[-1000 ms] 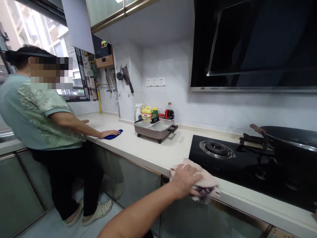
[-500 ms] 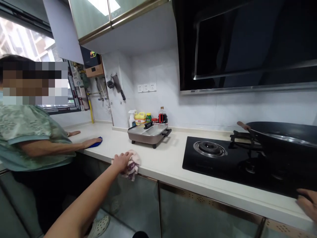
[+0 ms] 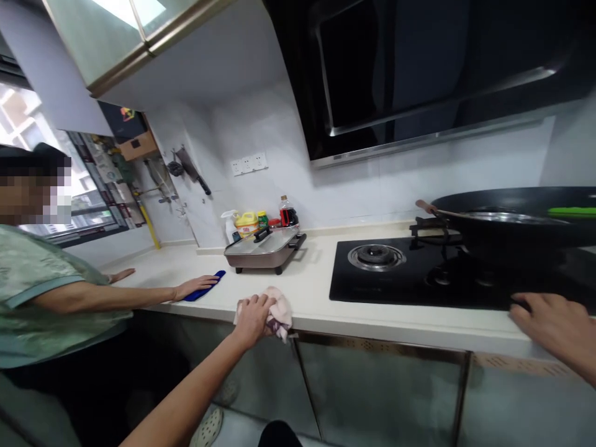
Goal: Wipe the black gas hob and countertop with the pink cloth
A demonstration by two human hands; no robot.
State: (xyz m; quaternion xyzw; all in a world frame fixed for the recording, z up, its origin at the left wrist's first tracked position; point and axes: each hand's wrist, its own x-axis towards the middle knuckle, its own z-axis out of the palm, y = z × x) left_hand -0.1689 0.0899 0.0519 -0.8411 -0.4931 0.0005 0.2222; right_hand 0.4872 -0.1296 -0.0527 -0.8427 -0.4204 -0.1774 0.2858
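The left hand [image 3: 254, 320] clutches a pale pink rag [image 3: 280, 303] at the countertop [image 3: 310, 295] edge; an electric skillet [image 3: 257, 260] stands behind, a blue cloth [image 3: 194, 296] under a co-worker's hand [image 3: 190, 286] nearby. The right hand [image 3: 548, 318] rests by the gas hob [image 3: 367, 290], grip impossible to tell.

Kitch. — wok [image 3: 512, 236], extr. hood [image 3: 405, 68]

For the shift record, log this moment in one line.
left hand: on pale cloth, counter edge | right hand: near hob | co-worker's hand: on blue cloth
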